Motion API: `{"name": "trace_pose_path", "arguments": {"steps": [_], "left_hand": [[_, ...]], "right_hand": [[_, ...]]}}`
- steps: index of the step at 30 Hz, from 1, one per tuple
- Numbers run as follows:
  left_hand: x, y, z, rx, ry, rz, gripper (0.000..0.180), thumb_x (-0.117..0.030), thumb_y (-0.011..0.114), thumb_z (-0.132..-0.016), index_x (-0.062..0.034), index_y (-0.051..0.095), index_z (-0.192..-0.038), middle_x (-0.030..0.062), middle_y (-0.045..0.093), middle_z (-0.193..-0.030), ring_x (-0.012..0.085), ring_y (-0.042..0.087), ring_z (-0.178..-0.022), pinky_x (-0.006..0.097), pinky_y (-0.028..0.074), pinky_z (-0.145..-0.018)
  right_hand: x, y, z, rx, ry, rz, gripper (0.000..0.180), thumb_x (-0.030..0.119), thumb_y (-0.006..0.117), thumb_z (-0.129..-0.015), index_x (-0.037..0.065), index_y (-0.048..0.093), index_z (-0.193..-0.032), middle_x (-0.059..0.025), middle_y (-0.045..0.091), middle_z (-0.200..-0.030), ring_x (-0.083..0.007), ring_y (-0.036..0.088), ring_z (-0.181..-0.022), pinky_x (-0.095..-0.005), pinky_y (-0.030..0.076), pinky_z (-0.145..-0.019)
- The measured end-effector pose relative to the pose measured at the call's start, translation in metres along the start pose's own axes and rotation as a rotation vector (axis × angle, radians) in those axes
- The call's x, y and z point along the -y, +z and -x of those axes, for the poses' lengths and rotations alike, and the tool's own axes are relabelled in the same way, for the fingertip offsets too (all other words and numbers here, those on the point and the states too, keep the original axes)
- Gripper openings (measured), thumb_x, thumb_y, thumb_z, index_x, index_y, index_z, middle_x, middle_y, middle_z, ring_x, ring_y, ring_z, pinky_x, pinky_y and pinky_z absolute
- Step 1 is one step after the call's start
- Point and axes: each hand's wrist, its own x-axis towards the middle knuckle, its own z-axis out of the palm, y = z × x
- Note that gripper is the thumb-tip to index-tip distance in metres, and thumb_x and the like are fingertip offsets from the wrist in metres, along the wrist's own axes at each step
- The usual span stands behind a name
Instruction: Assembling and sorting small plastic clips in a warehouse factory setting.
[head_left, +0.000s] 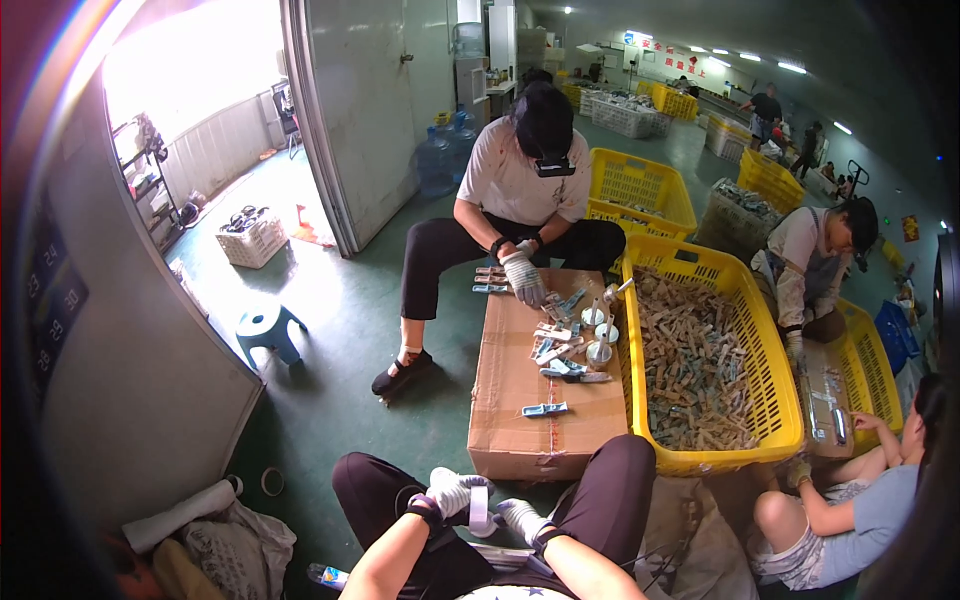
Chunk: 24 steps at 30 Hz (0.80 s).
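Over my lap, my left hand [455, 491], in a striped knit glove, is closed on a roll of pale tape [482, 513]. Just right of the roll is my right hand [523, 520], gloved alike, its fingers drawn together toward the tape; what they pinch, if anything, is too small to see. In front of my knees stands a cardboard box [510, 430]. A single blue clothes peg [545, 410] lies on its near half. Farther back are a loose pile of blue and pale pegs [560, 350], a short row of pegs [490, 279] and several white funnel-like pieces [599, 352].
Across the box a seated co-worker's gloved hand [523, 278] reaches onto the cardboard. A yellow crate [780, 435] full of pegs stands against its right side. More co-workers sit at right. At left are a blue stool [268, 328], a tape ring [272, 481] and sacking [240, 545].
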Motion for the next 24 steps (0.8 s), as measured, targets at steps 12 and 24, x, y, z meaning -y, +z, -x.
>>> {"name": "trace_pose_path", "arguments": {"steps": [12,24], "left_hand": [[-0.014,0.01,0.011,-0.076,0.053,0.082,0.005,-0.003,0.072,-0.079,0.0015,0.071,-0.078,0.006,0.068,-0.073,0.0131,0.064,-0.065,0.026,0.053,-0.059],[-0.023,0.013,0.016,-0.076,-0.009,0.098,0.007,0.004,0.066,-0.081,0.0014,0.072,-0.081,0.0058,0.07,-0.078,0.0122,0.064,-0.068,0.027,0.053,-0.063]], "right_hand": [[-0.01,-0.005,-0.009,-0.02,0.013,0.035,0.01,0.01,0.058,-0.091,0.006,0.064,-0.085,-0.0095,0.064,-0.071,-0.0228,0.063,-0.06,-0.0366,0.053,-0.057],[-0.011,-0.007,-0.013,-0.03,0.04,0.057,0.011,0.013,0.059,-0.09,0.006,0.065,-0.084,-0.0098,0.066,-0.073,-0.0228,0.064,-0.062,-0.0362,0.054,-0.06]]}}
